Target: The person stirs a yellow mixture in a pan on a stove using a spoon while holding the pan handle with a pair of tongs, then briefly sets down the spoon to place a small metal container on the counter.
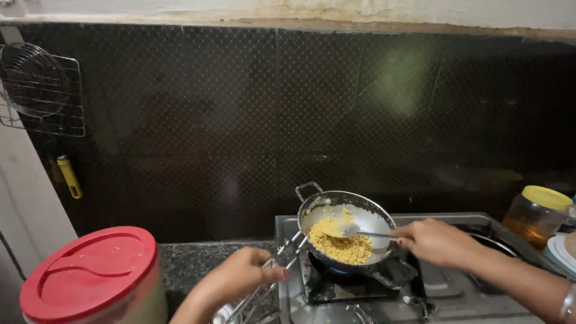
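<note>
Stirring step in hand: my right hand [437,241] grips spoon [351,230], bowl buried in yellow crumbly mix [342,245] inside shiny steel pan [345,231] on lit stove [360,288]. My left hand [243,277] clamps metal tongs [282,258] on pan rim. Next, I judge: steady pan, scrape evenly.

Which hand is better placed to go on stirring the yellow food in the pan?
Right. The right hand holds the spoon, whose bowl lies in the pan; the left hand grips tongs at its rim.
</note>
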